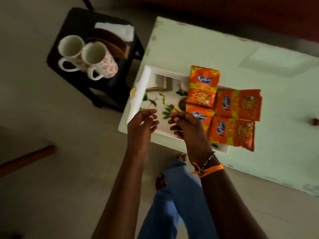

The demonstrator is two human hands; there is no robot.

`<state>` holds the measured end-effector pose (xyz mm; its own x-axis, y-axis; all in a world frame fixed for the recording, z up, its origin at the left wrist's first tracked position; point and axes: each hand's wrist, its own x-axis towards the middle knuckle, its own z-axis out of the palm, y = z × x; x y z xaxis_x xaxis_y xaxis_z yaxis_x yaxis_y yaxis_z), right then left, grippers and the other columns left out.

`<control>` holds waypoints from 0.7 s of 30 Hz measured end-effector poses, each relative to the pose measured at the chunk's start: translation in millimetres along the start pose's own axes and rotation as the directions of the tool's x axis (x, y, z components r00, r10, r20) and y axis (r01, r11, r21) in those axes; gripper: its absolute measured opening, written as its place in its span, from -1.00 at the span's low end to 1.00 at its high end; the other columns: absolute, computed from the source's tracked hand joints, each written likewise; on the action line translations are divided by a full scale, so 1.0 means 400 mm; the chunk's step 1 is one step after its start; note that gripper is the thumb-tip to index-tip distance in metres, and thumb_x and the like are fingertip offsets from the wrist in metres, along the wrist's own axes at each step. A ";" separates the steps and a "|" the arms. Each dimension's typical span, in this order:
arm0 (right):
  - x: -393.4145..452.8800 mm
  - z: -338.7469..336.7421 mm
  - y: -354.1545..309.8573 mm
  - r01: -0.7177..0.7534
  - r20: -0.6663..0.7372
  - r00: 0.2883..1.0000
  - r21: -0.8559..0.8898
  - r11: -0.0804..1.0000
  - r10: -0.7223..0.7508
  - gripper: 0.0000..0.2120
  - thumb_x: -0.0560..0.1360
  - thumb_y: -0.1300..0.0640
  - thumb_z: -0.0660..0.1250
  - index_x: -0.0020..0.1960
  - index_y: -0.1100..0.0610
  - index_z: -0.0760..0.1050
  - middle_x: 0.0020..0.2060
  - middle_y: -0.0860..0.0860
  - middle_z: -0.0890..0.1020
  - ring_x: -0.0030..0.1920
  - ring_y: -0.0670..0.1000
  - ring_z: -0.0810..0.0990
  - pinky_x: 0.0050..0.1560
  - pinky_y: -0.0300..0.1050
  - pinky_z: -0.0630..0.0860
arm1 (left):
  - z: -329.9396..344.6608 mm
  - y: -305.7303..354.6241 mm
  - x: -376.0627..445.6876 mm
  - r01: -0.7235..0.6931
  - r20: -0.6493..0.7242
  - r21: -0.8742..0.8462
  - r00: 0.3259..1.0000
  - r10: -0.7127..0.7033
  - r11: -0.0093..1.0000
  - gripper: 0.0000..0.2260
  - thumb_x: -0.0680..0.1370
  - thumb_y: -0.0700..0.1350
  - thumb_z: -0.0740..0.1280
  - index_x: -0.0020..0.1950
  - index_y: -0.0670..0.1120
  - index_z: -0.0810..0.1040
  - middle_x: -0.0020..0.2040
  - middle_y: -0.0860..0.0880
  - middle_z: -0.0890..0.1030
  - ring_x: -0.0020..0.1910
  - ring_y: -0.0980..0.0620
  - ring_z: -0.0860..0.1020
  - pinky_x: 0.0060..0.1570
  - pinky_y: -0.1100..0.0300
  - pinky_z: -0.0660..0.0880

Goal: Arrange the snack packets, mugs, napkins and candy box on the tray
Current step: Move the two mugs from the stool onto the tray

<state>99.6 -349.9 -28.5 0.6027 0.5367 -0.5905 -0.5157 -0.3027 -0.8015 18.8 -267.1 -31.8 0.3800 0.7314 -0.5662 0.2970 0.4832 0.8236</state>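
Packets (222, 107) overhang the tray (148, 76) edge; your empty, loosely curled hands (143, 123) (186, 126) could knock them off grabbing mugs (88, 57).

Dim room; pale tiled floor (51, 169); black stool (72, 16) upper left; white table (259, 66) at right, lit brighter.
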 end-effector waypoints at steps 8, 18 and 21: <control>0.138 0.244 -0.040 -0.050 0.087 0.994 -0.119 0.992 0.061 -0.80 0.53 0.32 0.13 -0.06 0.16 0.52 -0.28 0.00 0.56 -0.29 -0.07 0.49 -0.23 -0.26 0.39 | -0.129 0.057 0.126 0.026 -0.068 -0.102 0.997 -0.033 0.994 -0.82 0.55 -0.29 0.19 -0.06 -0.07 0.54 -0.10 -0.04 0.56 -0.21 0.12 0.55 -0.19 0.35 0.50; 0.328 0.524 -0.050 -0.049 0.046 0.997 -0.242 0.969 0.061 -0.81 0.56 0.22 0.17 0.08 0.24 0.51 -0.27 0.01 0.52 -0.28 -0.09 0.45 -0.33 -0.37 0.44 | -0.362 0.117 0.379 0.009 -0.208 -0.122 0.978 -0.034 0.993 -0.81 0.56 -0.19 0.22 0.14 -0.03 0.48 -0.01 0.02 0.56 -0.01 0.13 0.54 -0.10 0.32 0.44; 0.366 0.600 -0.046 -0.029 -0.058 0.998 -0.282 0.959 0.013 -0.85 0.56 0.13 0.20 -0.12 0.14 0.48 -0.25 0.14 0.46 -0.23 0.04 0.40 -0.20 -0.07 0.37 | -0.430 0.162 0.473 0.034 -0.233 -0.029 0.972 -0.040 0.999 -0.60 0.58 -0.06 0.19 0.41 -0.05 0.25 0.32 -0.04 0.41 0.24 0.07 0.41 0.09 0.27 0.37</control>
<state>51.2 -76.9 -77.7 0.6304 0.4863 -0.6051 -0.3399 -0.5278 -0.7784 -40.7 -14.6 -79.7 0.1538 0.8035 -0.5751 0.2841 0.5215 0.8046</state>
